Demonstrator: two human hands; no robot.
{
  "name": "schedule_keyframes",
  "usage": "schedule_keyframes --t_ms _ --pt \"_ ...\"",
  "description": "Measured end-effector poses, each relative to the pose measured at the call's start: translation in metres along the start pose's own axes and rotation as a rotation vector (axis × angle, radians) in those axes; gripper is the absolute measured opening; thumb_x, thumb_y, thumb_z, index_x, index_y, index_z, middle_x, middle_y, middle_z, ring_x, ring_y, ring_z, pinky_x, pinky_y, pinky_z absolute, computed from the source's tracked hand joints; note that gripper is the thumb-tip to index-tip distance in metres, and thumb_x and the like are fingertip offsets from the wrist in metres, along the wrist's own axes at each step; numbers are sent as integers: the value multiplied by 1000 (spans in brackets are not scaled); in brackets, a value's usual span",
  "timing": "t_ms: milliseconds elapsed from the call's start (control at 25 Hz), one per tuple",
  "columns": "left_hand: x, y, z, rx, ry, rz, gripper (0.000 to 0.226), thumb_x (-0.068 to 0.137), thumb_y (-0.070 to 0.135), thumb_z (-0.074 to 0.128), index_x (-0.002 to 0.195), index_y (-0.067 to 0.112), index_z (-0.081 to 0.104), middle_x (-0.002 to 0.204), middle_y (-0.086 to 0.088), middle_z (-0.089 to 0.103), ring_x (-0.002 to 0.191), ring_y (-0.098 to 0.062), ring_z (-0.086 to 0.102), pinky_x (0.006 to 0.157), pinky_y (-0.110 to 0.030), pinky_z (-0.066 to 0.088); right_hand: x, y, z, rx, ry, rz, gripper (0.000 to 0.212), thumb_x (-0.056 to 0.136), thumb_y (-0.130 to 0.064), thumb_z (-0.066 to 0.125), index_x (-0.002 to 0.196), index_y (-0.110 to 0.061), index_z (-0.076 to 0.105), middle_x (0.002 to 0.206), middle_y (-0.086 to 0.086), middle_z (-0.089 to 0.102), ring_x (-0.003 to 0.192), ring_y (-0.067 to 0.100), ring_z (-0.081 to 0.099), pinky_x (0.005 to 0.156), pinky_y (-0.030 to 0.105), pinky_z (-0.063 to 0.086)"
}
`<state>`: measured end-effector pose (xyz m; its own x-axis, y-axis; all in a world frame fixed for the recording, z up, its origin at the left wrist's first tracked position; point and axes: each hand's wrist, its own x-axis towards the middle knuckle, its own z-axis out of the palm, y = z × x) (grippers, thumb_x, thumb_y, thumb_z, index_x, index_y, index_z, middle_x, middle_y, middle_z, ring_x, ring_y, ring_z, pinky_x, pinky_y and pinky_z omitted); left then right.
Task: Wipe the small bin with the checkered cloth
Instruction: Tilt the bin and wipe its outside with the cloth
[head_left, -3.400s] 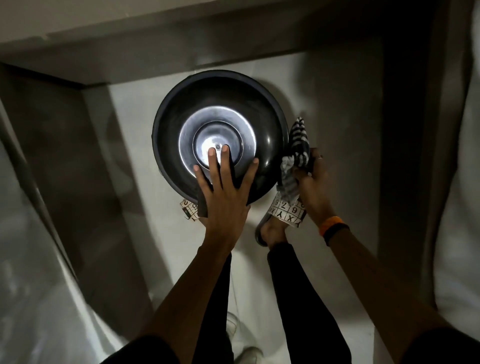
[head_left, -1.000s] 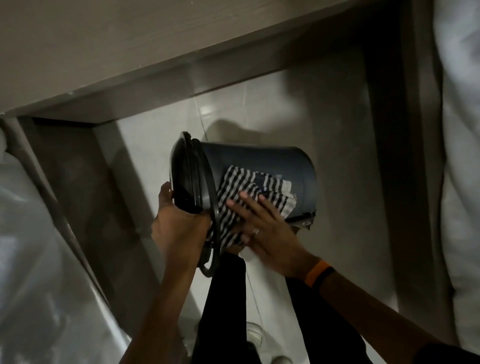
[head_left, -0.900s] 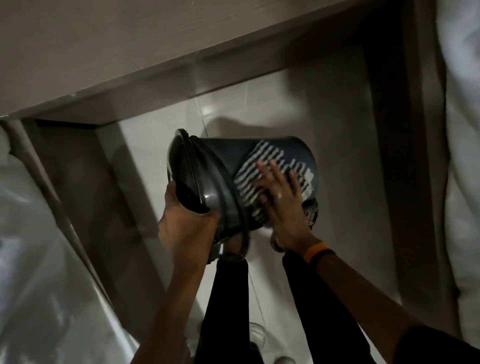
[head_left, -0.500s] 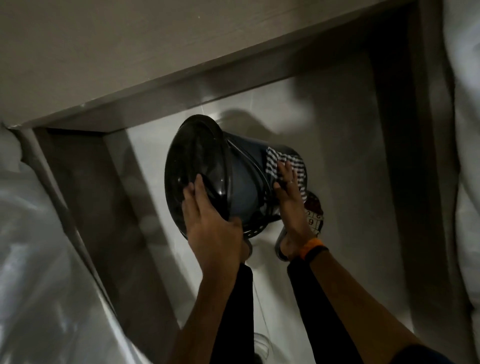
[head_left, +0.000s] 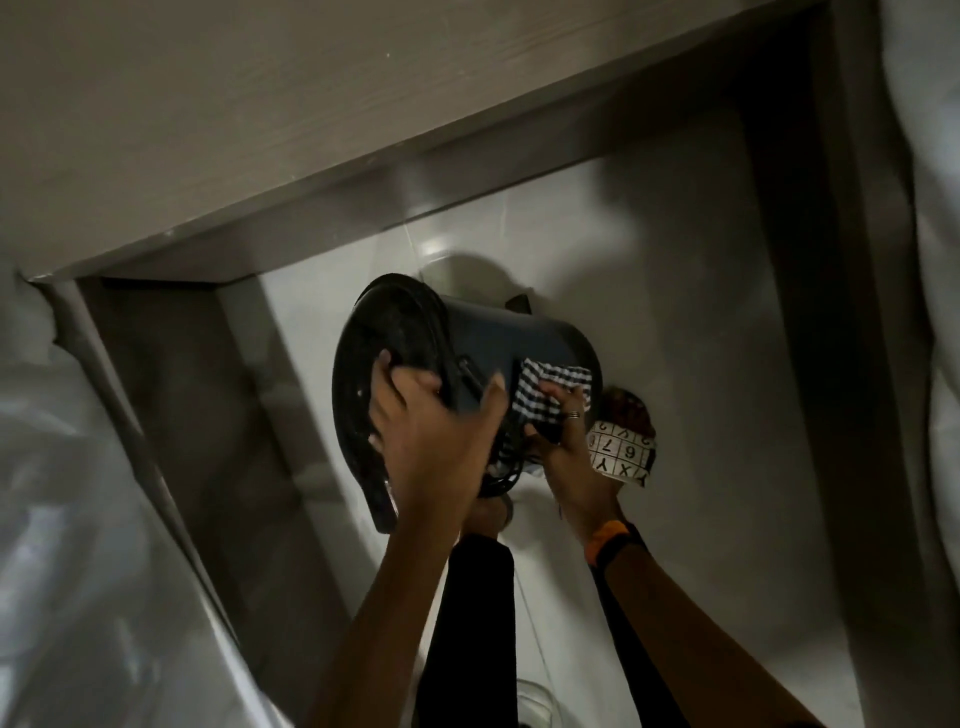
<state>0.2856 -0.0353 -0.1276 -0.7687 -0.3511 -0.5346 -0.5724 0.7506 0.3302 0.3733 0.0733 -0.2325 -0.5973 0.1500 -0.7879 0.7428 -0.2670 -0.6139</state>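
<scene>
Our left hand (head_left: 431, 421) has slid to grip the tipped bin (head_left: 519, 338), right hand (head_left: 563, 441) clutching the cloth (head_left: 545, 387) against it, pale floor (head_left: 685, 312) under a wooden surface (head_left: 260, 130).

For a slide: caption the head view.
Left hand grips tilted small bin at its top; right hand holds checkered cloth against its side.

The only writing I can read is on the white strap of my sandal (head_left: 621, 456), which is on the floor (head_left: 701, 364) just beside my right hand (head_left: 563, 441). The strap is printed with a black grid, one black character to each square. In the middle row I make out a 7 and a 6. In the row nearest me I read Y, X, Y. The characters in the far row are cut off and too dim to read.
</scene>
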Motion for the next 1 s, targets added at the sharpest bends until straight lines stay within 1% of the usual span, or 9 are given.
schedule_keyframes --t_ms 120,200,480,560,640,720,800,880,1000 --pt "50 21 -2 130 -2 -145 97 68 71 64 139 17 28 151 -16 30 137 -45 32 102 -73 33 0 2 15 -29 54 27 54 97 -5 64 135 -41 50 173 -1 3 159 26 16 126 58 30" --pt "80 20 -8 294 41 -151 89 79 64 63 143 12 29 145 -22 33 128 -50 40 97 -65 43 2 4 26 -55 113 43 53 97 -16 67 144 -30 47 173 0 -1 161 24 7 128 57 24" --pt "90 -13 -22 630 23 170 49 103 34 39 140 2 44 115 -29 66 100 -49 65 85 -52 52 6 4 57 -149 219 -11 77 100 -37 60 162 -30 15 175 -1 3 162 24 1 131 59 4" --pt "75 -24 -25 649 -7 201 50 103 28 39 145 0 37 121 -32 63 97 -51 64 82 -53 51 6 5 55 -485 84 -213 68 104 -42 46 163 -29 13 175 -3 6 162 19 -1 131 55 -6" --pt "53 -33 -26 665 -71 229 58 102 23 42 152 2 23 139 -33 50 96 -52 64 83 -54 49 8 3 50 -846 -104 -514 62 106 -41 33 163 -24 15 175 -2 8 162 14 -2 131 57 -3" --pt "33 -44 -29 624 -117 248 69 99 22 48 156 8 13 154 -29 34 94 -50 66 83 -56 51 13 -5 43 -1058 -291 -795 58 108 -42 22 163 -26 13 175 1 8 162 16 -4 131 56 2" --pt "21 -51 -38 543 -107 227 72 98 27 49 158 18 10 158 -21 33 90 -47 68 79 -53 52 26 -19 33 -1166 -388 -969 54 109 -46 20 161 -35 16 174 5 9 162 20 -7 133 48 -5" --pt "14 -51 -45 475 -48 182 71 96 30 51 157 25 15 150 -18 47 89 -46 68 76 -48 52 50 -35 17 -1172 -250 -886 52 108 -47 26 159 -37 25 173 8 15 162 25 1 132 51 -5" --pt "6 -34 -47 425 -3 179 75 91 25 56 156 28 20 155 -12 43 111 -45 63 82 -50 53 79 -59 10 -960 12 -348 48 109 -38 36 157 -30 36 170 3 27 160 23 18 131 54 7"
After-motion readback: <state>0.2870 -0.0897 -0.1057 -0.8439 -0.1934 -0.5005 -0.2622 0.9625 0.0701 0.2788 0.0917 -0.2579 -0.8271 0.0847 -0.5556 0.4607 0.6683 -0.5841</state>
